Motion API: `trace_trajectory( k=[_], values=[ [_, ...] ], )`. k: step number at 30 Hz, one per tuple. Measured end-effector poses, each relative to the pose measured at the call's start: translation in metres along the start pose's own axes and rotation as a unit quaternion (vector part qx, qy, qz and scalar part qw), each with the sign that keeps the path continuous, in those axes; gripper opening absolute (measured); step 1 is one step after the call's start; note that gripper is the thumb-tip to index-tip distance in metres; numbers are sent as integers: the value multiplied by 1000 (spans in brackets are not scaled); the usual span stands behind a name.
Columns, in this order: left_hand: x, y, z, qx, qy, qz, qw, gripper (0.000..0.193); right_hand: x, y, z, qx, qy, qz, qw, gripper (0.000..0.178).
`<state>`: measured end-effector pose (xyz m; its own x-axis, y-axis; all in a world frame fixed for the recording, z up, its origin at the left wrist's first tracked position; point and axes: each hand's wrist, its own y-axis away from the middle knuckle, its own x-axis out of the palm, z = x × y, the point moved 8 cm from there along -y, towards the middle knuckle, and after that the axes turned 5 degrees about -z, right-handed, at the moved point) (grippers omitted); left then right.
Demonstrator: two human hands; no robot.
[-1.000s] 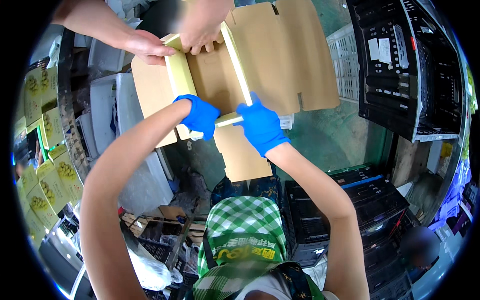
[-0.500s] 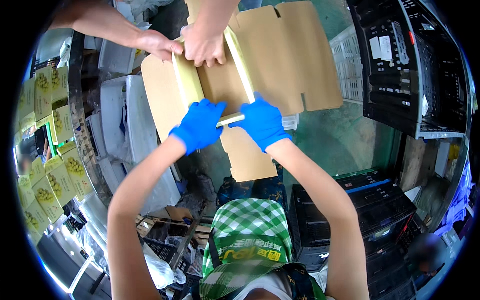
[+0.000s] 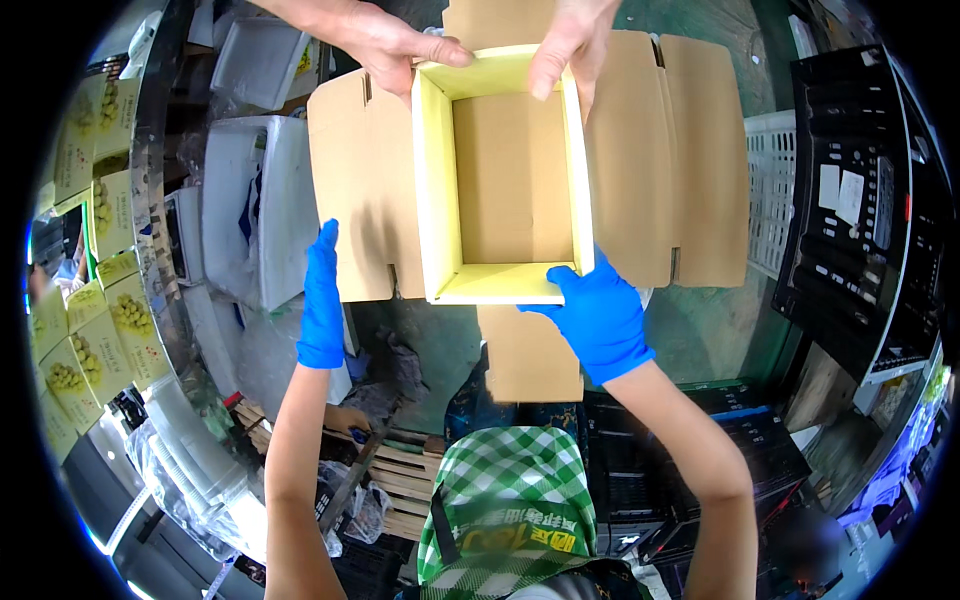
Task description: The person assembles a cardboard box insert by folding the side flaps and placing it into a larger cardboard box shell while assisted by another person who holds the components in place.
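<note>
A pale yellow rectangular frame (image 3: pixel 437 185) stands on a flat brown cardboard blank (image 3: pixel 625 160), whose brown surface shows inside it. My right hand (image 3: pixel 600 318), in a blue glove, grips the frame's near right corner, thumb over the near wall. My left hand (image 3: pixel 321 295), also blue-gloved, is off the frame. Its fingers stretch out straight along the outer edge of the blank's left flap (image 3: pixel 362 190); whether they touch it I cannot tell. At the far end, another person's left-side hand (image 3: pixel 395 45) and right-side hand (image 3: pixel 572 50) hold the frame's two far corners.
White foam boxes (image 3: pixel 285 210) stand to the left, beyond them a stack of printed yellow cartons (image 3: pixel 130 310). Black crates stand at the right (image 3: pixel 840 200) and near right (image 3: pixel 715 440). A white slatted crate (image 3: pixel 772 190) lies beside the blank. A wooden pallet (image 3: pixel 400 475) is at the near left.
My left hand has let go of the frame and moved left to the flap's edge. Frame and blank now sit straighter in view. The other person's hands have moved to the far corners.
</note>
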<state>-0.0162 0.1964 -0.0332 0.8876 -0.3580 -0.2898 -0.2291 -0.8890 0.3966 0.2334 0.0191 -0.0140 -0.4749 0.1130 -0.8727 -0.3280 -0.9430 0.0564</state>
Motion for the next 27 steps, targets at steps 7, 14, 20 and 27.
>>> trace_trajectory(
  k=[7, 14, 20, 27],
  values=[
    [171, 0, 26, -137, 416, 258, 861, 52, -13, -17, -27, 84, 5, 55, 995, 37],
    [170, 16, 11, -139, 375, 184, 898, 54, -18, -8, -28, 50, -75, 25, 996, 58],
    [160, 22, 29, -165, 334, 81, 925, 53, -25, 9, -39, 78, -260, -20, 962, 84],
    [159, 15, 29, -102, 361, 87, 923, 54, -7, 28, -56, 213, -585, -85, 778, 89]
  ],
)
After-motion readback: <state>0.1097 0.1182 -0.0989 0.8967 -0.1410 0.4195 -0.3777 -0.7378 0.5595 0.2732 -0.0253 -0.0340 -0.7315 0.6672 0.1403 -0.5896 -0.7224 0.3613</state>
